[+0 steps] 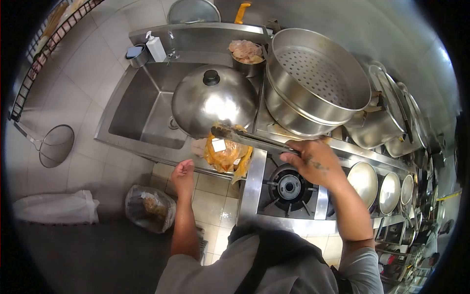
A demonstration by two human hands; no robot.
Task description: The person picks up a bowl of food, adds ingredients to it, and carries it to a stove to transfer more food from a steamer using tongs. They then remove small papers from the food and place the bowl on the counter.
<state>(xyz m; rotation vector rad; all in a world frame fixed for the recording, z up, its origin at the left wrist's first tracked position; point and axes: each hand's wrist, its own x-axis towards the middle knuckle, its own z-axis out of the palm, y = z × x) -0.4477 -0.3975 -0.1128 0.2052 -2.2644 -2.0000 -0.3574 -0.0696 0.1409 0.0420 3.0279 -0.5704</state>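
Long metal tongs (264,142) run from my right hand (313,160), which is closed around their handle. Their dark tips reach the top of a yellow-orange plastic bag (224,156) with white labels, on the sink's front ledge. What is inside the bag is hard to tell. My left hand (183,172) is just left of the bag, apart from it, its fingers curled in and nothing visible in them. Behind the bag a large domed metal lid (213,100) with a black knob covers the sink's right part.
A burner (289,186) lies below my right hand. Stacked steamer pots (318,73) stand behind it. Several pans (363,183) line the right. A soap bottle (156,47) stands behind the sink basin (147,105). A lined bin (151,208) is at lower left.
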